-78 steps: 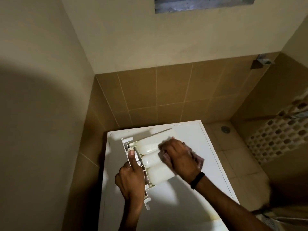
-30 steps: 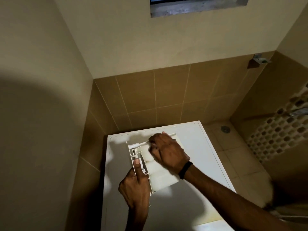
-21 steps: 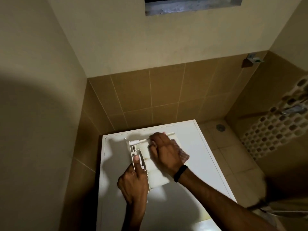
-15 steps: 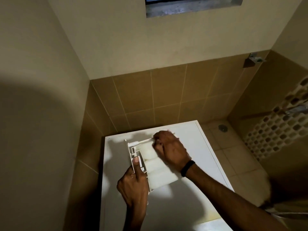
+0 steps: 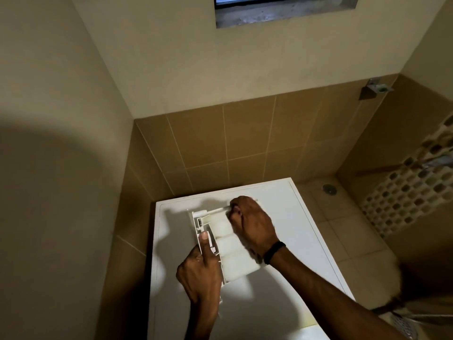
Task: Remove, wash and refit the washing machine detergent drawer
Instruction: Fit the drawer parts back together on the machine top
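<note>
As the white plastic detergent drawer lies flat on the top of the white flat-topped washing machine, well clear of its housing, removal is judged complete. No water or tap stream reaches it. The work in hand appears to be wiping or drying after the wash. Refitting is outstanding.

The left hand grips the drawer's front panel, fingers wrapped beneath and thumb laid straight along it. The right hand is over the drawer's far end with fingers curled tight. It cannot be told whether they pinch the thin rail there or a cloth.

Count: one drawer, showing three rounded compartments; one machine; two hands; one black wristband, on the right wrist; one round metal floor drain.
</note>
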